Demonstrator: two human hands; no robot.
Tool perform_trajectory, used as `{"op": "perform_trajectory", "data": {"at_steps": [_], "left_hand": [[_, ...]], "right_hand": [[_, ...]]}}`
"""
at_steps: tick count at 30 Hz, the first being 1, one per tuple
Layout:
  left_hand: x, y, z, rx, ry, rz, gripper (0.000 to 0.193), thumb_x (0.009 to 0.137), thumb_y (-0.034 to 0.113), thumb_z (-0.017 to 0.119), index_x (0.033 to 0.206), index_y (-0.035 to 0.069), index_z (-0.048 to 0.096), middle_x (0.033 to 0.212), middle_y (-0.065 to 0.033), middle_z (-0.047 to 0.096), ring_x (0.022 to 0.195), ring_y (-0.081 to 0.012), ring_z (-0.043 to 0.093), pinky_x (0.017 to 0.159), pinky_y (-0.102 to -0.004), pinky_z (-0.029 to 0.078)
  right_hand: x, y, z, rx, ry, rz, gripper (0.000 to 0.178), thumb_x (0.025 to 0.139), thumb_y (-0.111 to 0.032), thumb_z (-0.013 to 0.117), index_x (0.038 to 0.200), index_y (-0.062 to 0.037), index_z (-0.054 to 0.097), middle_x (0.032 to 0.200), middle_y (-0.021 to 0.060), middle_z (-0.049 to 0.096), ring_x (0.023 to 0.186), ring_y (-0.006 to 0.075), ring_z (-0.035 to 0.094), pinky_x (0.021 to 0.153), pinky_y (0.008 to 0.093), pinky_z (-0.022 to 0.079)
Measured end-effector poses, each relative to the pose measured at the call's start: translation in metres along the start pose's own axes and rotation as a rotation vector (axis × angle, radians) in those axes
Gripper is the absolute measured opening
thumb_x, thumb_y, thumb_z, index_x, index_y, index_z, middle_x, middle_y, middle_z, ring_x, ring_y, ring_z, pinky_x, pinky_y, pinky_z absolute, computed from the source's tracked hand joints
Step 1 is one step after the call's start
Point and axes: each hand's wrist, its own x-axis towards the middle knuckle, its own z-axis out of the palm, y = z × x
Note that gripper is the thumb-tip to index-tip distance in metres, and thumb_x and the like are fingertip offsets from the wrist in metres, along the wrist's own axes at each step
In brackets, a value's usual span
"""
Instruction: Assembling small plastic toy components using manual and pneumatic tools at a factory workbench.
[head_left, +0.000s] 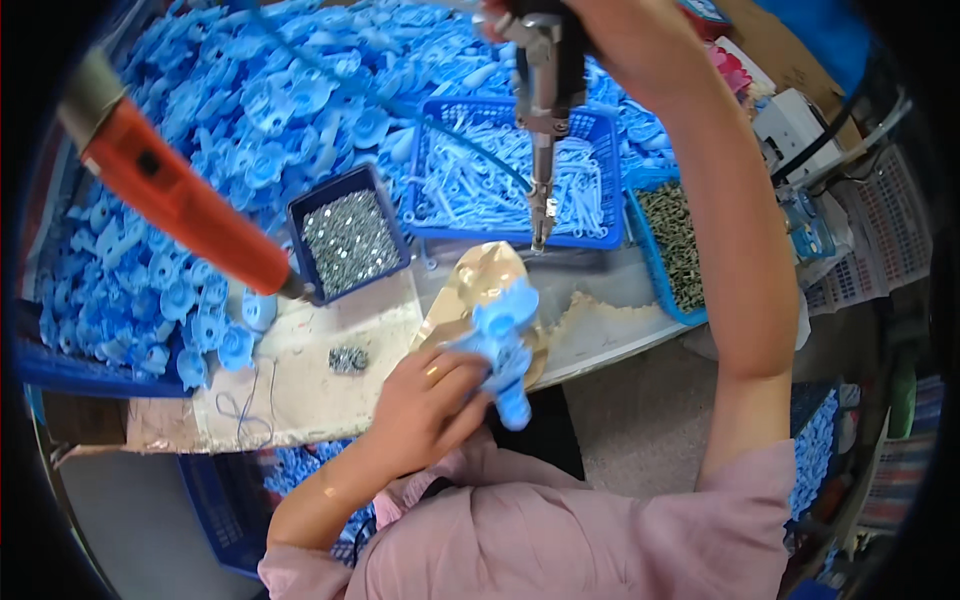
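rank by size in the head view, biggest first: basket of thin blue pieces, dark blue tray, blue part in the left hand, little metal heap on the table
1. Basket
2. Dark blue tray
3. Blue part, partly covered by the left hand, possibly nearer the camera
4. Metal heap

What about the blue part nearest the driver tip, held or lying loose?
Held, not loose: your left hand has its fingers around the blue part.

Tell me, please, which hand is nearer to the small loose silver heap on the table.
Left. The left hand, holding a blue part, is close to the heap's lower right; the right hand is far above, at the picture's top edge, on a black-and-silver tool.
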Motion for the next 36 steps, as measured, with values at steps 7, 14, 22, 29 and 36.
{"op": "perform_trajectory", "data": {"at_steps": [7, 14, 22, 29, 36], "left_hand": [[-0.072, 0.029, -0.126, -0.357, -0.402, -0.597, 0.023, 0.078, 0.016, 0.073, 0.092, -0.002, 0.071, 0.094, -0.0156, 0.072, 0.084, -0.0317, 0.068, 0.076, -0.0382, 0.051], [-0.172, 0.047, -0.132, 0.416, -0.737, -1.019, 0.041, 0.080, 0.039, 0.075, 0.105, 0.005, 0.073, 0.085, -0.0135, 0.073, 0.084, -0.0339, 0.070, 0.076, -0.0430, 0.054], [-0.049, 0.028, -0.082, 0.065, -0.483, -0.329, 0.035, 0.088, 0.021, 0.071, 0.118, 0.006, 0.066, 0.106, -0.0129, 0.070, 0.091, -0.0348, 0.066, 0.076, -0.0418, 0.053], [0.058, 0.010, 0.000, 0.252, -0.113, 0.290, 0.052, 0.081, 0.012, 0.067, 0.133, 0.008, 0.060, 0.130, -0.0125, 0.062, 0.085, -0.0267, 0.063, 0.076, -0.0350, 0.054], [0.053, -0.021, 0.020, 0.194, -0.028, 0.428, 0.049, 0.080, 0.009, 0.067, 0.128, 0.002, 0.063, 0.128, -0.0101, 0.063, 0.085, -0.0182, 0.064, 0.071, -0.0297, 0.053]], "right_hand": [[-0.039, 0.132, -0.140, -0.658, 0.251, 0.113, 0.028, 0.092, -0.017, 0.068, 0.115, -0.0021, 0.068, 0.116, 0.0126, 0.070, 0.103, 0.0201, 0.069, 0.089, 0.0321, 0.054], [-0.113, 0.276, -0.205, -1.559, 0.202, 0.243, 0.047, 0.079, -0.003, 0.070, 0.125, -0.0109, 0.063, 0.120, 0.0135, 0.065, 0.112, 0.0343, 0.060, 0.094, 0.0441, 0.052], [-0.120, 0.226, -0.196, -1.131, 0.437, 0.320, 0.033, 0.088, -0.022, 0.072, 0.117, -0.0070, 0.067, 0.094, 0.0129, 0.066, 0.081, 0.0223, 0.066, 0.069, 0.0360, 0.054], [-0.137, 0.112, -0.023, 0.026, -0.335, 0.869, 0.036, 0.094, -0.037, 0.071, 0.101, -0.0022, 0.068, 0.074, 0.0055, 0.068, 0.058, 0.0102, 0.064, 0.052, 0.0260, 0.052], [-0.108, 0.128, -0.031, -0.037, -0.529, 0.918, 0.062, 0.103, -0.056, 0.045, 0.100, 0.0004, 0.070, 0.074, 0.0111, 0.070, 0.060, 0.0177, 0.069, 0.058, 0.0306, 0.054]]}}
